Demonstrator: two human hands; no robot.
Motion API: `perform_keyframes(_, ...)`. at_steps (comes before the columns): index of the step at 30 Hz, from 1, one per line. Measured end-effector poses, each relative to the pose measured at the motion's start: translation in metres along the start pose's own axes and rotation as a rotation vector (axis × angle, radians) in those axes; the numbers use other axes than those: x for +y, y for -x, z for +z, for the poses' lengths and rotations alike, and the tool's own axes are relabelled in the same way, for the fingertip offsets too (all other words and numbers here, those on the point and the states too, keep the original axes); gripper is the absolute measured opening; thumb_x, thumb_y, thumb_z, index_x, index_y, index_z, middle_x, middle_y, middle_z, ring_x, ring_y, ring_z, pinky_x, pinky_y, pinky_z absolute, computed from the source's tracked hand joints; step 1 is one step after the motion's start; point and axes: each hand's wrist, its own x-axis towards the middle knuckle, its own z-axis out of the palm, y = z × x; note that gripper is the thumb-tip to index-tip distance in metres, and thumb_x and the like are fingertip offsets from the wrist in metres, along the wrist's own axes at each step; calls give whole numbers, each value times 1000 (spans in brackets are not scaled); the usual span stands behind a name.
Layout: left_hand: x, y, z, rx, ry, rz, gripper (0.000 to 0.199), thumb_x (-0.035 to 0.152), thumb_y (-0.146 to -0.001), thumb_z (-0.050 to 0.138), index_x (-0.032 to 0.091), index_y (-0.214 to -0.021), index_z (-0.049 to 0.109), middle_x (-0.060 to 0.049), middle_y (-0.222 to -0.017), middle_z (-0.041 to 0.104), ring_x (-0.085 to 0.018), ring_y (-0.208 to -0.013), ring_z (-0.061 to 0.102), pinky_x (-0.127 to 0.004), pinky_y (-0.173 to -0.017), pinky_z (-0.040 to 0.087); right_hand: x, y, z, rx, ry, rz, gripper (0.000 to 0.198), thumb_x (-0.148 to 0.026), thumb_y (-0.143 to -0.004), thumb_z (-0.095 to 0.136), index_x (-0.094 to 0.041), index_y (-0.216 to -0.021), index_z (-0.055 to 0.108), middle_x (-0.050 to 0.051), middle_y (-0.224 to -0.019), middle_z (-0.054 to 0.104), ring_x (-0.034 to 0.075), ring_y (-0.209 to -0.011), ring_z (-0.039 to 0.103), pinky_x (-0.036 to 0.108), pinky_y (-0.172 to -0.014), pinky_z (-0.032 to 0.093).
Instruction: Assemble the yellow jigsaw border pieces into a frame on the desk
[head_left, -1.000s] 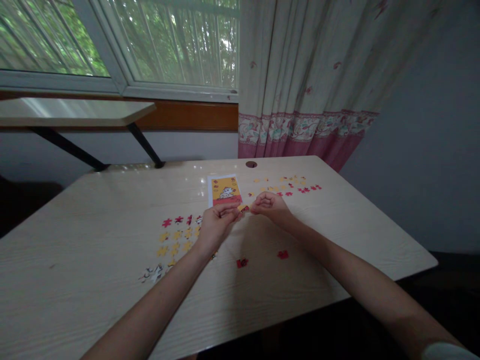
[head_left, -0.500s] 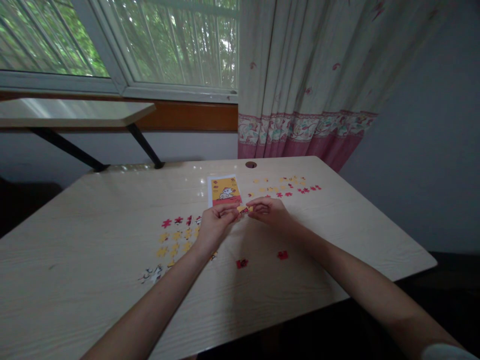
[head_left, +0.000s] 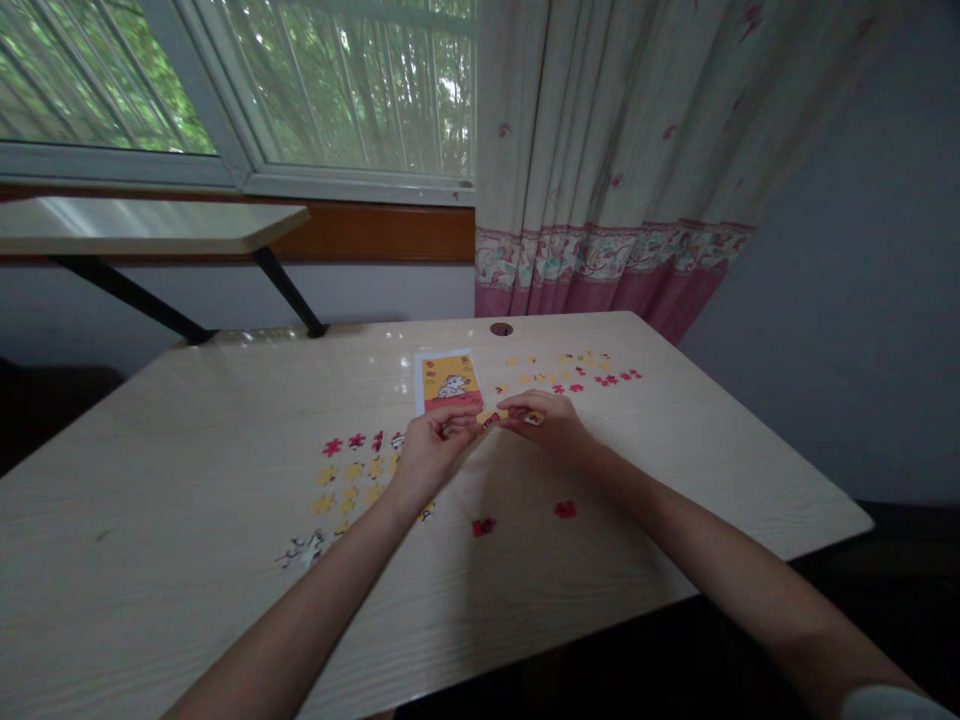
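Note:
Over the middle of the table, my left hand (head_left: 441, 438) and my right hand (head_left: 553, 425) meet, fingertips pinched on a yellow jigsaw puzzle piece (head_left: 491, 418) with a dark red mark. A second, pale yellow puzzle piece (head_left: 534, 418) shows among the curled fingers of my right hand. Just behind my hands lies a picture card (head_left: 450, 380) with a white animal on yellow and red; my left fingers overlap its lower edge. Nearer to me, two red puzzle pieces (head_left: 484, 527) (head_left: 565, 510) lie apart on the table.
Rows of red, yellow and white puzzle pieces (head_left: 350, 498) lie left, partly behind my left forearm. More yellow and red pieces (head_left: 559, 378) are spread beyond my right hand. The wooden table (head_left: 187, 480) has a round hole (head_left: 502, 329) and a raised shelf (head_left: 150, 225) at the back.
The held yellow piece has turned slightly between my fingertips. A second piece now shows in the fingers of my right hand. Both hands have stayed in nearly the same place.

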Motion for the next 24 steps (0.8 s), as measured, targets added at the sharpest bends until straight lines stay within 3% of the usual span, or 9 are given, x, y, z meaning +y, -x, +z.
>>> perform_keyframes(7, -3, 3, -7, -58, -376, 240, 27, 28, -74, 64, 15, -96, 69, -6, -79, 72, -15, -65, 65, -29, -65, 54, -2, 0, -4, -22, 34, -69, 20, -34, -78, 68, -18, -89, 70, 3, -77, 71, 10, -62, 64, 19, -60, 51)
perform_keyframes(15, 3, 4, -13, -105, -784, 676, 17, 26, -85, 57, 17, -94, 68, -6, -83, 72, -16, -71, 67, -28, -67, 54, -3, -1, -8, -108, 18, -19, 19, -34, -78, 67, -18, -88, 70, 3, -77, 71, 9, -63, 63, 18, -59, 49)
perform_keyframes(19, 6, 4, -16, -100, -868, 769, 17, 25, -88, 53, 16, -94, 66, -6, -82, 72, -15, -69, 66, -27, -65, 54, -4, -2, -9, -111, 9, -20, 19, -33, -79, 66, -17, -89, 70, 3, -77, 71, 10, -64, 63, 18, -59, 48)
perform_keyframes(24, 8, 4, -17, -136, -889, 779, 16, 25, -86, 55, 16, -91, 66, -6, -80, 71, -15, -68, 66, -27, -64, 54, -4, -3, -11, -149, 32, -44, 18, -33, -79, 67, -19, -89, 70, 3, -77, 71, 10, -66, 64, 19, -61, 48)
